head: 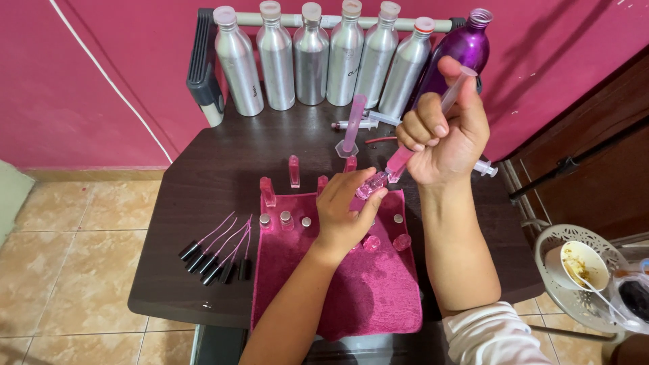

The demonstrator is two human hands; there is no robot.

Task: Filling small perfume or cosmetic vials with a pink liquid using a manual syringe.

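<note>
My right hand (446, 132) grips a syringe (405, 155) holding pink liquid, thumb on its plunger, tip angled down-left. My left hand (345, 209) holds a small clear pink vial (371, 186) tilted, its mouth against the syringe tip. Both hands hover over a magenta cloth (338, 284) on a dark table (216, 162). Several small pink vials (268, 191) stand along the cloth's far edge, and more lie beside my left hand.
Several silver aluminium bottles (311, 57) and a purple bottle (460, 51) line the back. A tall pink measuring cylinder (351, 128) and another syringe (355, 124) stand behind. Black spray pumps with tubes (216, 260) lie left. A white stool with a bowl (581, 267) sits right.
</note>
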